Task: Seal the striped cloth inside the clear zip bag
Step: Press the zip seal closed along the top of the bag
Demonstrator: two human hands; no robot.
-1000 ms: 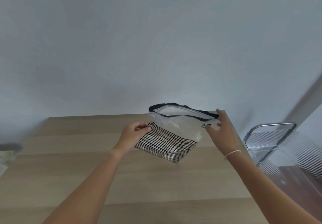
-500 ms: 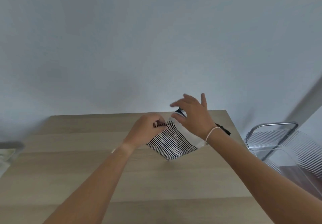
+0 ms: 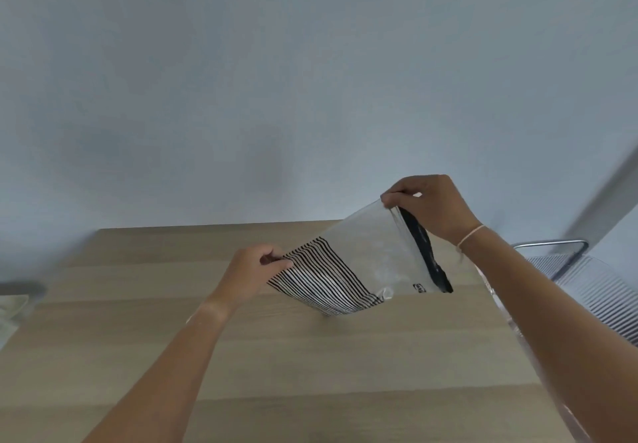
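At centre frame we hold the clear zip bag above the tabletop, the striped cloth inside its lower-left end. Our left hand pinches that end; our right hand grips the black zip strip.

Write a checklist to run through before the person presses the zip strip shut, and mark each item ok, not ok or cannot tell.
1. Striped cloth fully inside the clear zip bag, clear of the opening: ok.
2. Right hand pinching one end of the black zip strip: ok.
3. Left hand holding the bag's closed end: ok.
4. Zip strip lying straight, not folded: ok.
5. Strip already pressed together along its length: cannot tell.
6. Air pushed out of the bag: cannot tell.
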